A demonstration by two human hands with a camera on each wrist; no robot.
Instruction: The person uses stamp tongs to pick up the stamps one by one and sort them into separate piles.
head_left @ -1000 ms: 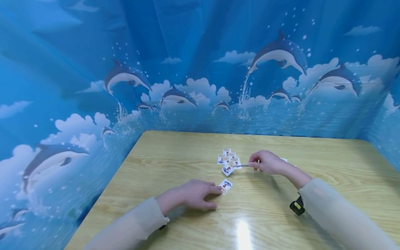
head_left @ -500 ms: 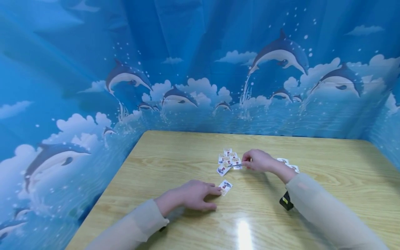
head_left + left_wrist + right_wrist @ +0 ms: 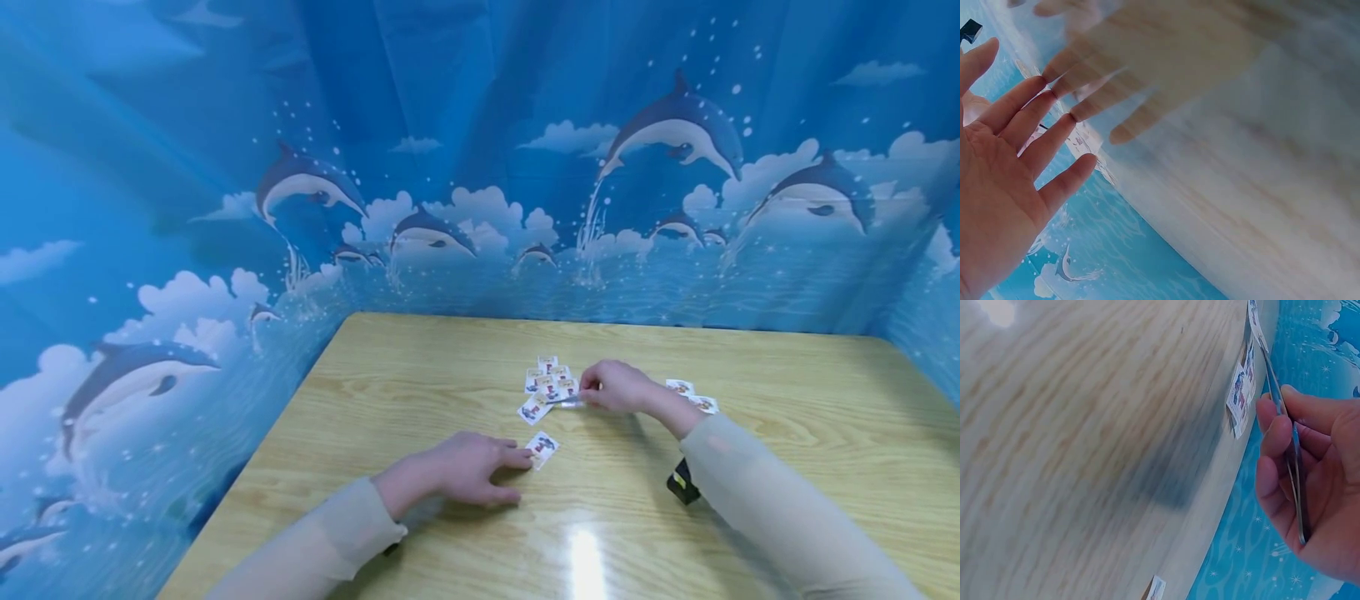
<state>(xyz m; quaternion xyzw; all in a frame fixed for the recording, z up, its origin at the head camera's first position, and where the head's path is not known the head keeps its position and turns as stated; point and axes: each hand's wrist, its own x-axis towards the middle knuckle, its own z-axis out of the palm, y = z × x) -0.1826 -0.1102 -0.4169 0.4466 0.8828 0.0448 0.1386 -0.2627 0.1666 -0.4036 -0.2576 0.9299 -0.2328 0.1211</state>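
Observation:
My right hand (image 3: 622,388) pinches metal tweezers (image 3: 1274,380) between thumb and fingers. The tweezers' tips meet the edge of a small white stamp-like card (image 3: 534,409) with a coloured figure printed on it. That card lies tilted at the near side of a cluster of similar overlapping cards (image 3: 547,382). Closer to the person, another such card (image 3: 543,448) lies flat, touched at its left edge by the fingertips of my left hand (image 3: 474,468). The left fingers are straight and spread, as the left wrist view also shows.
Two more printed cards (image 3: 703,404) lie right of the right hand, beyond the forearm. The wooden table (image 3: 405,375) ends at a blue dolphin-patterned curtain (image 3: 450,167) behind and to the left. Light reflects off the tabletop near the front.
The right hand has moved left with the tweezers, and the card at their tips has shifted left. The right-hand cards have come into fuller view. The left hand has stayed in place.

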